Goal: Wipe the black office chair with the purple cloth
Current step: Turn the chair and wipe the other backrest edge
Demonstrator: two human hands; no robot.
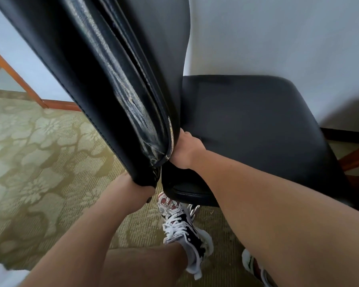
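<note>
The black office chair stands close in front of me, its worn backrest seen edge-on and its seat to the right. My left hand grips the bottom edge of the backrest from below, fingers curled under it. My right hand is pushed into the gap between backrest and seat. Its fingers are hidden behind the backrest, so I cannot see what they hold. No purple cloth shows anywhere in view.
A patterned olive carpet covers the floor. My sneakers stand beside the chair's base. A white wall is right behind the seat, with wooden trim at the left and dark wooden furniture at the right.
</note>
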